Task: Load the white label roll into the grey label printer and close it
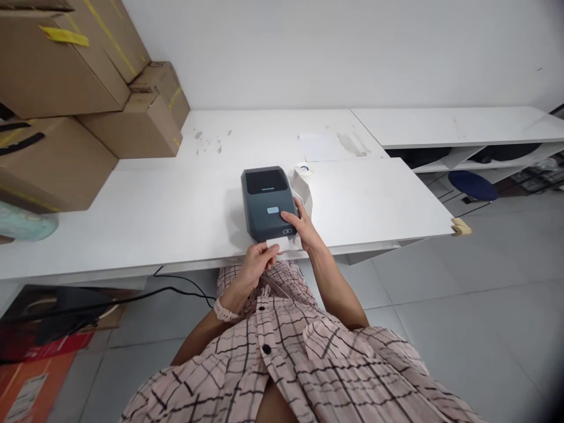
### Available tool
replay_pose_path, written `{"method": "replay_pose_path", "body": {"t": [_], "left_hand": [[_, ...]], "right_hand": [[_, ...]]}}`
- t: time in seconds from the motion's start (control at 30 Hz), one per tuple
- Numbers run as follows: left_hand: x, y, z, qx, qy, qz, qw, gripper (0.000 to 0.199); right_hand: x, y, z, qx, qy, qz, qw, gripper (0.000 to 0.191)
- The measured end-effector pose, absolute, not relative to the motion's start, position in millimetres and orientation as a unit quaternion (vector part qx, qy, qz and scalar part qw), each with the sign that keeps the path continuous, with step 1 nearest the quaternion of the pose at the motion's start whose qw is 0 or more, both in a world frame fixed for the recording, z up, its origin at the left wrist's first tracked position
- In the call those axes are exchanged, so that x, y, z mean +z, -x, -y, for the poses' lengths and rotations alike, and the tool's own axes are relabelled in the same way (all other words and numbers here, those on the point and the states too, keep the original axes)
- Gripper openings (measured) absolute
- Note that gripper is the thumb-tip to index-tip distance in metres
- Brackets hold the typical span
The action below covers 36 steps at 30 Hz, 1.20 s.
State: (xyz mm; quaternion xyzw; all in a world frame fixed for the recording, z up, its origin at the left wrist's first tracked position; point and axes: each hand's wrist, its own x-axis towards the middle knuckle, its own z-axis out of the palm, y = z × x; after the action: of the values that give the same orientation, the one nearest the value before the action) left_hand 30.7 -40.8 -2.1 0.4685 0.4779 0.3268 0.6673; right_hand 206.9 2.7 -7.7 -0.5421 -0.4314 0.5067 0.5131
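Resting flat on the white desk (pixel 176 223), close to its near edge, the dark grey device (pixel 264 222) sat directly in front of the person. The left hand (pixel 257 263) pinched a white strip (pixel 277 242) between thumb and fingers at the device's near end. The right hand (pixel 305 228) had its thumb on the top face, right of a pale button (pixel 273 210), with its fingers against the right side; their tips were partly hidden, so firmness of grip could not be told. A white roll (pixel 303 169) lay just beyond the device's far right corner, with a paper band (pixel 304 194) running along that side. The casing was judged rigid, moderately weighty and smooth enough to slip, best held by both long sides; the strip was judged light, flexible and easily creased, best taken by its free edge. The device's long axis ran from the person toward the wall (pixel 308 59), slightly askew, its glossy black panel (pixel 266 181) at the far end.
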Motion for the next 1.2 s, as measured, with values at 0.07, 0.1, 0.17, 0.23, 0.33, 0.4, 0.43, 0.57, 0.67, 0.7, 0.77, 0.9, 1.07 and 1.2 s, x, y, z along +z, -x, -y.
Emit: {"method": "replay_pose_path", "body": {"t": [0.07,0.1,0.17,0.23,0.33,0.4,0.43,0.57,0.67,0.7,0.77,0.9,1.07,1.2], "left_hand": [[-5.7,-29.8,41.6,0.328,-0.490,-0.479,0.650,0.054],[-7.5,-28.2,42.5,0.328,-0.497,-0.478,0.646,0.054],[-10.2,-23.0,44.8,0.326,-0.505,-0.473,0.644,0.052],[-11.8,-15.1,46.7,0.325,-0.515,-0.465,0.642,0.050],[-13.8,-0.1,46.2,0.362,-0.520,-0.462,0.621,0.046],[-15.8,9.2,42.5,0.402,-0.512,-0.469,0.597,0.045],[-16.8,12.9,39.8,0.419,-0.506,-0.474,0.586,0.044],[-17.2,21.6,29.1,0.485,-0.493,-0.500,0.521,0.037],[-13.9,24.6,24.8,0.514,-0.498,-0.495,0.493,0.044],[-12.7,25.0,23.9,0.514,-0.502,-0.488,0.496,0.048],[-11.2,24.2,22.0,0.510,-0.504,-0.477,0.508,0.054],[-13.2,17.0,14.6,0.502,-0.493,-0.482,0.522,0.056],[-24.0,7.5,-1.2,0.495,-0.496,-0.505,0.504,0.053],[-26.0,4.2,-15.5,0.495,-0.502,-0.519,0.483,0.053]], "right_hand": [[1.0,-206.4,-7.8,0.516,0.546,0.404,0.522,0.121],[6.4,-206.3,-10.9,0.513,0.548,0.404,0.523,0.124],[17.0,-206.4,-17.0,0.496,0.550,0.432,0.514,0.126],[25.0,-206.6,-22.5,0.485,0.556,0.454,0.501,0.125],[28.7,-205.8,-28.3,0.480,0.563,0.457,0.493,0.125],[26.7,-204.1,-30.0,0.466,0.572,0.457,0.497,0.124],[25.0,-203.0,-29.8,0.455,0.575,0.460,0.501,0.123],[17.8,-200.0,-20.4,0.428,0.560,0.482,0.520,0.117],[15.9,-202.0,-5.2,0.418,0.551,0.479,0.540,0.109],[16.6,-203.5,0.2,0.413,0.552,0.475,0.547,0.106],[20.8,-207.1,9.7,0.403,0.550,0.472,0.559,0.102],[39.6,-212.7,13.4,0.406,0.521,0.484,0.575,0.092],[73.5,-217.2,-19.1,0.379,0.507,0.511,0.581,0.085],[95.0,-220.1,-58.8,0.348,0.509,0.541,0.572,0.092]]}}
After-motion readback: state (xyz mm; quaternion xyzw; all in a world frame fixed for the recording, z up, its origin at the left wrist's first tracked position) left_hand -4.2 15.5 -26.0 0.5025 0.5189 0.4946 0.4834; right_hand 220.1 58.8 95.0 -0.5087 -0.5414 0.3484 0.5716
